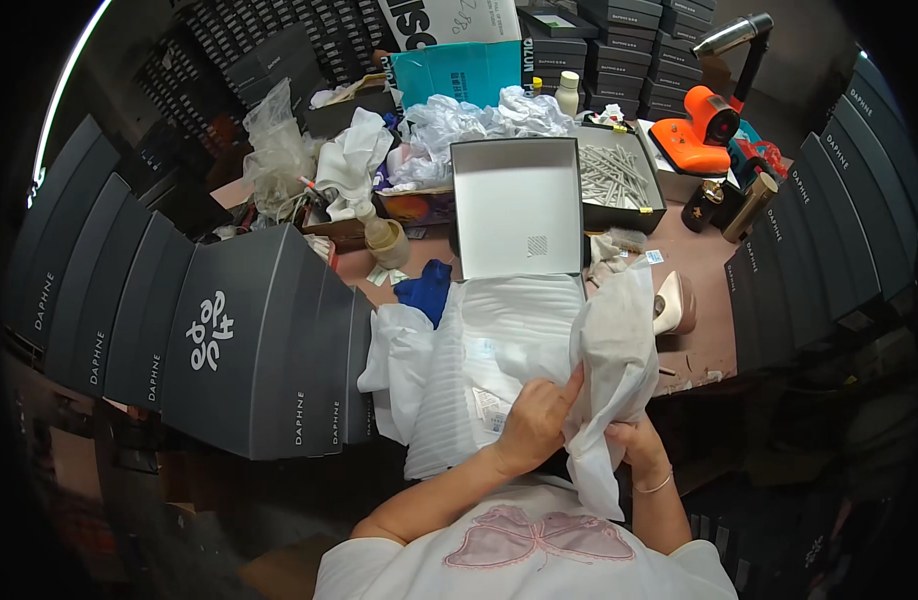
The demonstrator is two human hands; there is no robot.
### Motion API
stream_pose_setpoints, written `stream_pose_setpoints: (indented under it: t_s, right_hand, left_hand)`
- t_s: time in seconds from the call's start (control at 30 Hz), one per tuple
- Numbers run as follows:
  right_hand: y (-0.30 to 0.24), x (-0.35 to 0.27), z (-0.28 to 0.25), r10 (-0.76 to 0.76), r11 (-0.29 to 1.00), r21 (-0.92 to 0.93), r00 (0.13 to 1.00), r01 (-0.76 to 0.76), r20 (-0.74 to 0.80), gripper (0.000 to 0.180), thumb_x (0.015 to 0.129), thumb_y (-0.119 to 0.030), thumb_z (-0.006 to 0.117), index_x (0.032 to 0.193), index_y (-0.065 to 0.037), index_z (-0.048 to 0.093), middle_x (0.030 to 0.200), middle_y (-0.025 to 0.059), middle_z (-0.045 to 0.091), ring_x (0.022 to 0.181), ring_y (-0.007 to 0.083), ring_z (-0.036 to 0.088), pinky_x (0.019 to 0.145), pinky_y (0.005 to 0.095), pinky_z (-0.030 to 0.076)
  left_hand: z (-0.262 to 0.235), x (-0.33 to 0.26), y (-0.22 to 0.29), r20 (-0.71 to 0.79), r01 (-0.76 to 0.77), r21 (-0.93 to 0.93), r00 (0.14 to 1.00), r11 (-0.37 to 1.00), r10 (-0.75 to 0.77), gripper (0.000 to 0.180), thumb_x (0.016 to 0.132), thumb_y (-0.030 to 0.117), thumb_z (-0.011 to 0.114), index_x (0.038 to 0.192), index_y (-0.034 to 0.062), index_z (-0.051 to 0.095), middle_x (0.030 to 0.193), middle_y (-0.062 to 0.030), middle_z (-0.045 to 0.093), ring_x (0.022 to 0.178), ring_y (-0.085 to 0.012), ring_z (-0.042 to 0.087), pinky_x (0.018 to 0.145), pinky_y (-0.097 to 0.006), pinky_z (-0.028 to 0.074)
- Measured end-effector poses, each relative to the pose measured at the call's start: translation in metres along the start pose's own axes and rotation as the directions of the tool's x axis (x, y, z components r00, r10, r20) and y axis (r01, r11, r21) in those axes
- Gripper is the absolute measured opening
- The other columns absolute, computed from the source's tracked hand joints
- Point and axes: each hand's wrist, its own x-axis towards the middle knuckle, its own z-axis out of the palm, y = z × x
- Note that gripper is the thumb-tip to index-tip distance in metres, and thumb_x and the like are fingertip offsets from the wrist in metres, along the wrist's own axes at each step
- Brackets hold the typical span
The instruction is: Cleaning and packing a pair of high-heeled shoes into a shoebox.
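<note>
Both of our hands work close to our body, at the near edge of the table (704,345). Our left hand (535,425) lies on top of the white tissue paper (614,350), the fingers curled and pinching a fold of it. Our right hand (639,447) is under the same sheet; its fingers are mostly hidden, so we cannot tell how far they are closed, but it seems to hold the paper from below. The paper hangs over the table edge, beside a white ribbed foam sheet (509,340). Behind this sits an open grey box (517,205), and a pale high-heeled shoe (671,302) stands just right of the paper. We think it is best to pull gently and evenly, so the thin paper does not tear.
</note>
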Motion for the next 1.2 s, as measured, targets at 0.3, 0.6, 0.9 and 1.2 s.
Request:
stream_pose_setpoints:
  t_s: [0.3,0.6,0.9,1.2]
  right_hand:
    - [-0.03,-0.029,-0.042,0.073,0.975,0.222,0.962,-0.014,-0.262,0.072,0.074,-0.025,0.067,0.136,0.002,0.043,0.117,0.0125,0.059,0.097,0.0223,0.063,0.081,0.033,0.054]
    - [-0.019,-0.041,-0.056,-0.188,0.975,0.09,0.967,0.205,-0.171,0.085,0.072,-0.031,0.075,0.14,0.002,0.038,0.123,0.0098,0.056,0.108,0.021,0.058,0.093,0.0325,0.047]
    - [-0.124,0.056,-0.025,0.068,0.994,-0.098,0.96,-0.043,0.273,0.081,0.072,-0.032,0.075,0.137,0.003,0.042,0.12,0.0103,0.059,0.105,0.0213,0.06,0.091,0.0326,0.049]
    - [-0.008,0.123,0.024,0.437,0.896,-0.213,0.858,-0.389,0.272,0.074,0.073,-0.035,0.075,0.13,0.004,0.05,0.114,0.0124,0.063,0.101,0.0217,0.063,0.088,0.0326,0.051]
  left_hand:
    - [-0.012,-0.033,-0.096,0.542,0.076,0.558,0.721,0.827,-0.432,0.07,0.074,0.01,0.072,0.138,0.0038,0.044,0.123,-0.018,0.056,0.115,-0.0313,0.054,0.091,-0.043,0.046]
    - [-0.006,0.029,-0.151,0.61,-0.136,0.617,0.705,0.775,-0.362,0.008,0.079,0.007,0.062,0.083,0.0046,0.068,0.094,-0.0135,0.066,0.081,-0.0316,0.067,0.064,-0.045,0.054]
    - [0.109,0.086,-0.016,0.381,-0.161,-0.118,0.904,0.98,0.194,0.021,0.089,0.017,0.053,0.107,0.0067,0.055,0.103,-0.0121,0.059,0.084,-0.0329,0.062,0.071,-0.043,0.05]
    - [0.029,-0.071,-0.007,0.878,0.44,-0.414,0.423,0.797,0.223,0.049,0.099,0.038,0.05,0.129,-0.001,0.054,0.134,-0.0192,0.055,0.121,-0.0319,0.055,0.102,-0.039,0.044]
